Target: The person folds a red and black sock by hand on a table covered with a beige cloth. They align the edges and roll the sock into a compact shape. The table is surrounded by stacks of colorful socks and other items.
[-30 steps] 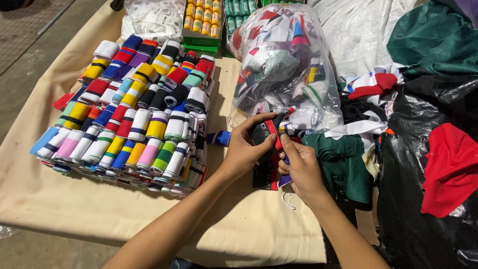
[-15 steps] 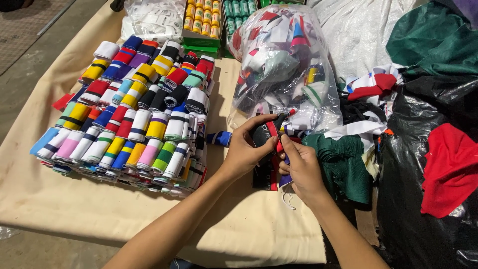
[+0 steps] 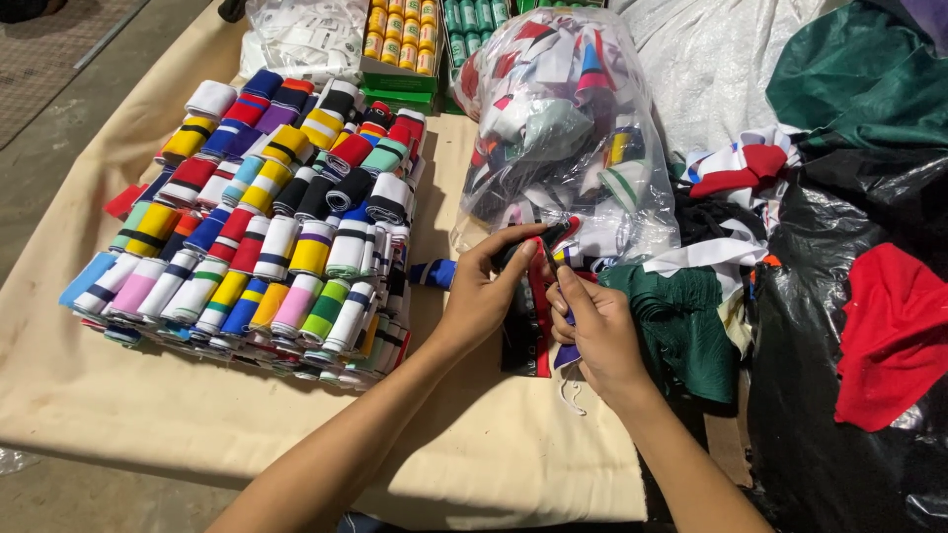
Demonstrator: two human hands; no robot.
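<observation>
My left hand (image 3: pixel 491 288) and my right hand (image 3: pixel 592 331) meet over a black and red ribbed fabric band (image 3: pixel 528 326) that lies on the beige cloth (image 3: pixel 197 415). Both hands pinch the band's upper end, fingers curled around it. Just behind them stands a clear plastic bag (image 3: pixel 563 109) stuffed with more striped fabric bands. To the left of my left hand sits a large block of rolled striped bands (image 3: pixel 267 227) in many colours, stacked in neat rows.
Green fabric (image 3: pixel 681 316) lies right of my hands, with a red cloth (image 3: pixel 894 331) on black plastic (image 3: pixel 829 434) further right. Boxes of yellow and green thread spools (image 3: pixel 405 39) stand at the back. A white sack (image 3: pixel 711 59) and dark green cloth (image 3: pixel 869 79) fill the back right.
My fingers have shifted slightly on the black and red band; both hands stay in the same place.
</observation>
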